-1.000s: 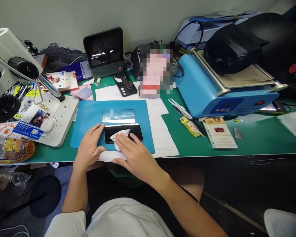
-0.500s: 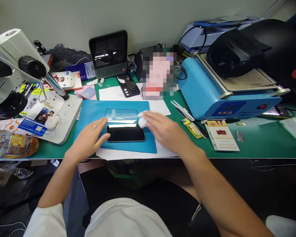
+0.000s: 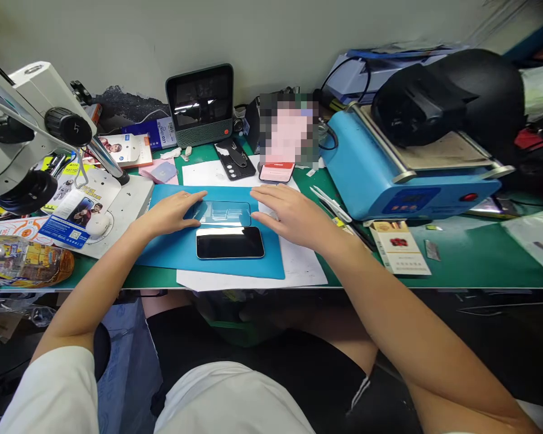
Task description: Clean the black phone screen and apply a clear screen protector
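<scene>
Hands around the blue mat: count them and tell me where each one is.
2: the left hand at the clear panel's left end, the right hand by its right end.

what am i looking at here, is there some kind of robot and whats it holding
There is no robot here: these are a person's bare hands, seen by one camera worn on the head, looking forward and down. On the green table lies a blue mat, bearing a dark-screened phone and, just beyond it, a clear sheet. The left hand and right hand are open at either end of the sheet; whether they touch it, I cannot tell, but neither has visibly lifted anything. To the left stands what looks like a microscope; to the right, a blue machine.
</scene>
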`<action>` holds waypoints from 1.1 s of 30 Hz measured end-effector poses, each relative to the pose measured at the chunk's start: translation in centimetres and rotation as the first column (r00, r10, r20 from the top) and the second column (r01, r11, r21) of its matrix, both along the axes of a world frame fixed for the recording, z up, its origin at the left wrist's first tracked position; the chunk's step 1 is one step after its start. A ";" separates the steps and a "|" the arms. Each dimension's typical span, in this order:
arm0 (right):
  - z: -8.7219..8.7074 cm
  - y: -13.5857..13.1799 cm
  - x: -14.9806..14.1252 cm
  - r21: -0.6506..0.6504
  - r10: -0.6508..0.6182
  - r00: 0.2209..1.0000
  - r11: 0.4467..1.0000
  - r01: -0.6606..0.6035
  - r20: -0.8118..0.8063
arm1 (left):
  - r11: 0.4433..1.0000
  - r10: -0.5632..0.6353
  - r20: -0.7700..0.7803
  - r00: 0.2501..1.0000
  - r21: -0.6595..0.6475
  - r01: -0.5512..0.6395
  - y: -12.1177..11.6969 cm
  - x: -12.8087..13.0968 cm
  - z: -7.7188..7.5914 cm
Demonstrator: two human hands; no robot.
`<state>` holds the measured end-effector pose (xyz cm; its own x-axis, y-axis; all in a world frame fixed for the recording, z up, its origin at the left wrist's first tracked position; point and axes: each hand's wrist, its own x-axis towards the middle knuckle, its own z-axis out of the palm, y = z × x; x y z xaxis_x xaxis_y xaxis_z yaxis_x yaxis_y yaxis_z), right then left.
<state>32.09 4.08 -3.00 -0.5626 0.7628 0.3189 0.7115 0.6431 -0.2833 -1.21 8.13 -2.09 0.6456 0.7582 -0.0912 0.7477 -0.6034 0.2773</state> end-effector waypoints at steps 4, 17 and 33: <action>0.3 0.2 -1.2 -0.006 0.039 0.999 0.999 -0.039 0.009 | 0.999 -0.031 0.032 0.999 0.025 0.030 0.2 0.1 0.0; 1.0 3.8 -1.4 -0.397 -0.194 0.918 0.917 0.045 -0.345 | 0.854 -0.268 -0.113 0.957 0.432 0.290 -0.3 0.4 3.0; 4.4 5.5 -1.3 -0.827 0.230 0.881 0.310 -0.468 -0.412 | 0.546 -0.562 -0.151 0.813 0.670 0.502 -0.9 0.3 5.0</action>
